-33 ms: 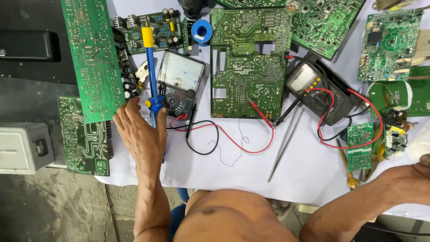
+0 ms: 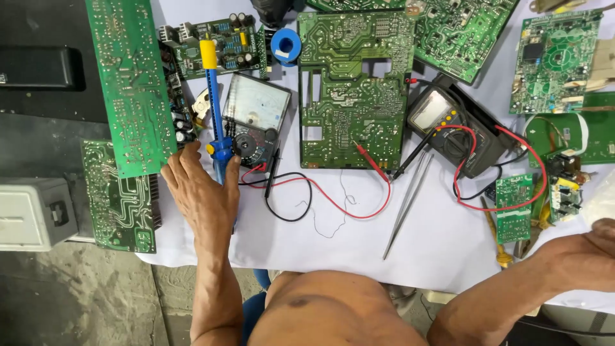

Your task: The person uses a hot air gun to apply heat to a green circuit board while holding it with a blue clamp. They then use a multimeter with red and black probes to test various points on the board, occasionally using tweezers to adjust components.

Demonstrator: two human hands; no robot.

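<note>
My left hand (image 2: pixel 200 192) lies palm down on the white table cover, fingers stretched out. It touches the lower end of a blue solder sucker with a yellow tip (image 2: pixel 214 109). That tool lies over the edge of an analog multimeter (image 2: pixel 255 118), whose red and black leads (image 2: pixel 301 192) loop across the cover. My right hand (image 2: pixel 592 248) rests at the right edge, cut off by the frame, with nothing seen in it. A large green circuit board (image 2: pixel 354 83) lies in the middle with two probes (image 2: pixel 384 163) at its lower edge.
Several more green boards ring the table, including a long one (image 2: pixel 125 83) on the left. A black digital multimeter (image 2: pixel 451 131), long tweezers (image 2: pixel 407 208) and a blue solder spool (image 2: pixel 286 45) lie nearby. A grey box (image 2: pixel 35 214) sits off the table's left.
</note>
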